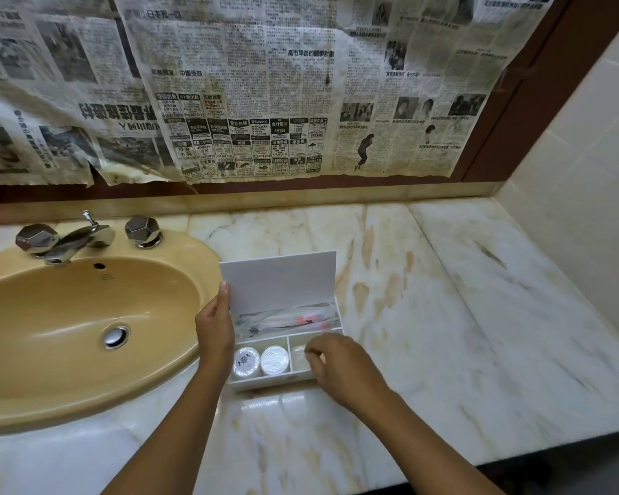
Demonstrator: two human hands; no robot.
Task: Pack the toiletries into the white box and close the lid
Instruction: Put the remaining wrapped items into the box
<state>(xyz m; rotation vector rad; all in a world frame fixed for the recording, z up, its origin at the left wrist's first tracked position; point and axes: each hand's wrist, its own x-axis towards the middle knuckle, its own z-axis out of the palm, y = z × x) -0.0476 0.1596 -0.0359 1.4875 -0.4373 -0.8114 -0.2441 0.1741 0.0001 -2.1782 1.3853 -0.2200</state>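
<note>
On the left, beside the sink [86, 316], left hand [215, 330] grips the edge of the upright lid [279, 280]. In the middle, box [265, 384] on the counter [444, 316], with two round packs [261, 360] and a long sachet [286, 317] already inside. On the right, right hand [340, 366] over the right compartment, fingers curled; cannot tell if grasping something. Probably nearly finished, lid not yet closed. Compartment content blurred.

A tan sink [86, 398] with a chrome tap [73, 241] sits in the marble desk [444, 316]; yellowed newspaper [251, 87] covers the wall behind
</note>
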